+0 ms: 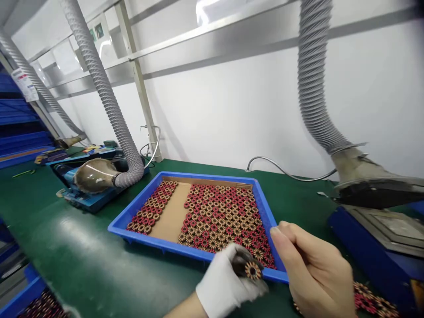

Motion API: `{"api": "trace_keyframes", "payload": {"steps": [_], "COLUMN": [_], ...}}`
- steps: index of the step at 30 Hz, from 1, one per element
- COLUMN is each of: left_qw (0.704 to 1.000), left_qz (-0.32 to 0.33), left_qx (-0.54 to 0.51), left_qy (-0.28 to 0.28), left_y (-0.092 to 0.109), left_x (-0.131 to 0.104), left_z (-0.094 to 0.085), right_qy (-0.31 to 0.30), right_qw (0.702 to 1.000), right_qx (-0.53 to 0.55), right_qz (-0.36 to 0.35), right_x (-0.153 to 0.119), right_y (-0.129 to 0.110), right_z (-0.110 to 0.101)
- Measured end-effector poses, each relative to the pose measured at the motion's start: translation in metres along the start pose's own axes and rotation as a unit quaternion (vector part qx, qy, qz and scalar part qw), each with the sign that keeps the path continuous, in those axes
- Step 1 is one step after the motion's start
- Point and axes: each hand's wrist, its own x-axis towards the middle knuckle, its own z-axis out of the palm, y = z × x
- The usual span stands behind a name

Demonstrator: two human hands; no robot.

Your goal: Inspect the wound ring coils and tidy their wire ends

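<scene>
My left hand (228, 278), in a white glove with dark-stained fingertips, is closed around a small copper-wound stator core (253, 270) just over the near rim of a blue tray (185, 251). My right hand (314, 269) is bare and hovers by the tray's near right corner, thumb and forefinger pressed together. Whatever may be between those fingers cannot be made out. Flower-shaped wound cores (218, 212), some red and some copper-coloured, lie packed in the tray, with a narrower group (154, 207) along its left side. Bare brown lining (170, 212) shows between both groups.
More cores (371, 300) lie on the green bench (99, 247) beyond my right hand. A blue machine (374, 247) stands at right under a hooded grey hose (313, 79). At left, another hose hood (96, 175) sits over a blue device. A bin of cores (43, 304) is at lower left.
</scene>
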Motion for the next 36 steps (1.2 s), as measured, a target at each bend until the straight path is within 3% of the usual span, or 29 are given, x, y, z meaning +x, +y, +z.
{"api": "trace_keyframes", "payload": {"steps": [3, 5, 8, 12, 18, 22, 28, 30, 33, 36], "left_qw": [0.996, 0.99, 0.981, 0.978, 0.986, 0.984, 0.985, 0.982, 0.979, 0.969], "left_qz": [0.07, 0.112, 0.143, 0.114, 0.105, 0.088, 0.034, 0.01, 0.073, 0.132], "left_qx": [-0.041, -0.078, -0.134, -0.164, -0.017, 0.008, -0.016, -0.017, 0.006, 0.012], "left_qy": [0.026, 0.023, 0.005, -0.053, -0.13, -0.153, -0.168, -0.188, -0.189, -0.207], "left_y": [0.04, 0.062, 0.077, 0.072, 0.068, 0.074, 0.077, 0.08, 0.083, 0.081], "left_x": [0.012, 0.012, 0.008, 0.007, 0.011, 0.009, 0.001, 0.0, -0.001, -0.003], "left_z": [0.004, 0.009, 0.016, 0.016, -0.002, -0.004, -0.006, -0.009, -0.011, -0.007], "right_qy": [0.052, 0.056, 0.048, -0.008, -0.155, -0.139, 0.002, -0.037, -0.169, -0.176], "right_qw": [0.997, 0.997, 0.998, 0.999, 0.986, 0.982, 0.95, 0.964, 0.964, 0.956], "right_qx": [0.039, 0.048, 0.04, 0.023, 0.069, 0.119, 0.311, 0.261, 0.194, 0.22], "right_qz": [0.038, 0.023, -0.025, -0.032, 0.002, 0.041, 0.035, 0.031, 0.061, 0.08], "right_x": [0.012, 0.018, 0.018, 0.014, 0.019, 0.017, 0.016, 0.016, 0.015, 0.013], "right_y": [0.012, 0.018, 0.019, 0.017, 0.019, 0.016, 0.014, 0.015, 0.016, 0.016], "right_z": [0.002, 0.002, 0.002, -0.003, -0.017, -0.011, -0.014, -0.018, -0.018, -0.012]}}
